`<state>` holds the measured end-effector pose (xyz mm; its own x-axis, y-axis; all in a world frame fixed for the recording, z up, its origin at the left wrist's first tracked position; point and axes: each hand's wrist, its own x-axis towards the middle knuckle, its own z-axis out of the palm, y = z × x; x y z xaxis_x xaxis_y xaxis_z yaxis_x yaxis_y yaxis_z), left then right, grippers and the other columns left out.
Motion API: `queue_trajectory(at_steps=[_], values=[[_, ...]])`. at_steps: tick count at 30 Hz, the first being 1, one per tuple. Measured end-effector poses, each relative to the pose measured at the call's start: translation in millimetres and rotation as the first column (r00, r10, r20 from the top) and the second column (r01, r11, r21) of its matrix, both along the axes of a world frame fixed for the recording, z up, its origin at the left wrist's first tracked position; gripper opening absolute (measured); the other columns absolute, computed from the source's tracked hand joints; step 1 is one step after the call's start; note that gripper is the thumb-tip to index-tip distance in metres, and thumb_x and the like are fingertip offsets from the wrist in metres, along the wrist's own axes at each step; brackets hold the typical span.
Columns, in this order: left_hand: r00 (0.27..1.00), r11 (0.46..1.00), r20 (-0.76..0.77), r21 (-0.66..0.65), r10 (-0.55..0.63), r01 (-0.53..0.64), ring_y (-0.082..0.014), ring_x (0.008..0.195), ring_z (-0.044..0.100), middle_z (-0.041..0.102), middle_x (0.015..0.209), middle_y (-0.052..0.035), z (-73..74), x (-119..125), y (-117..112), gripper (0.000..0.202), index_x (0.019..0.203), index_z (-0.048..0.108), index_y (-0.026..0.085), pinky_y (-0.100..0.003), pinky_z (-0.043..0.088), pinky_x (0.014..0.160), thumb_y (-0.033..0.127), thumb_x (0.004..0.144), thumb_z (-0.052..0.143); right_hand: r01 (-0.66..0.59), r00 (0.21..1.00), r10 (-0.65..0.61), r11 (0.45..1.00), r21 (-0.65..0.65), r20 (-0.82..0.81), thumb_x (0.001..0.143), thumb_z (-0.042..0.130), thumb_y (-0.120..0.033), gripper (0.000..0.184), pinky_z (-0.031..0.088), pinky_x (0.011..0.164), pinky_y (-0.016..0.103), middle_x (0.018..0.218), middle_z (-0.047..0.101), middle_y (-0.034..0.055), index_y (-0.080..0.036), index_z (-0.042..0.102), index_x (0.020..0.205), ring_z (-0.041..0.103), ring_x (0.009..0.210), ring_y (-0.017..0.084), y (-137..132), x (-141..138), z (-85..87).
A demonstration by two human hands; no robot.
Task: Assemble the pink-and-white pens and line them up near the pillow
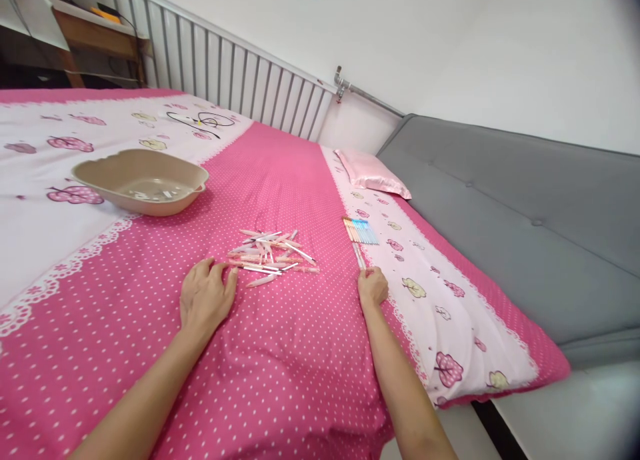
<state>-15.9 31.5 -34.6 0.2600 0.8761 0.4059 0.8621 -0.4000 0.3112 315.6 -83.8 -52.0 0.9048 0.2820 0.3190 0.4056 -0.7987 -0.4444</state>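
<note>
A loose pile of pink and white pens, some thin like refills, lies on the pink dotted sheet. My left hand rests on the sheet at the pile's near left, fingers loosely apart and holding nothing I can see. Further right, my right hand is closed around the near end of a pale pink-white pen; whether it is one or two is unclear. Just beyond its far end is a neat side-by-side row of orange and blue pens, lying across the sheet's lace border.
A beige basin with small white pieces inside stands left of the pile. Behind lie a white device with a black cable and a pink pillow. A grey headboard bounds the right, a white radiator the back.
</note>
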Motion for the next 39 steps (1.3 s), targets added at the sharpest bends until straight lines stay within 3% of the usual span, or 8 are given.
queue_trajectory(at_steps=[5,12,39], values=[[1.0,1.0,0.003,0.01,0.001,-0.001,-0.0282,0.111,0.048,0.056,0.115,-0.017,-2.6,0.0,1.4,0.051,0.105,0.064,0.01,-0.039,0.033,0.1,0.043,0.086,0.03,0.0,1.0,0.0,1.0,-0.001,-0.001,0.077,0.053,-0.039,0.027,0.043,0.067,0.03,0.087,0.068,0.0118,-0.017,0.065,0.086,0.061,0.082,0.023,-2.9,-0.1,-1.4],[1.0,0.999,-0.012,0.034,0.009,-0.009,-0.0279,0.11,0.049,0.057,0.115,-0.0167,-5.0,-0.1,2.6,0.049,0.105,0.064,0.011,-0.039,0.035,0.099,0.042,0.086,0.032,0.024,1.0,-0.024,1.0,-0.012,-0.019,0.075,0.054,-0.033,0.024,0.043,0.067,0.031,0.086,0.068,0.0127,-0.017,0.069,0.084,0.062,0.082,0.025,-3.9,2.9,-3.8],[1.0,0.999,-0.009,0.042,-0.004,0.005,-0.0287,0.11,0.049,0.057,0.116,-0.0179,-6.8,-0.7,3.6,0.05,0.105,0.064,0.01,-0.04,0.035,0.099,0.043,0.086,0.032,0.039,0.998,-0.041,0.998,-0.042,-0.051,0.076,0.053,-0.036,0.027,0.045,0.069,0.031,0.086,0.069,0.0122,-0.019,0.07,0.086,0.063,0.082,0.025,-3.5,4.1,-3.2]])
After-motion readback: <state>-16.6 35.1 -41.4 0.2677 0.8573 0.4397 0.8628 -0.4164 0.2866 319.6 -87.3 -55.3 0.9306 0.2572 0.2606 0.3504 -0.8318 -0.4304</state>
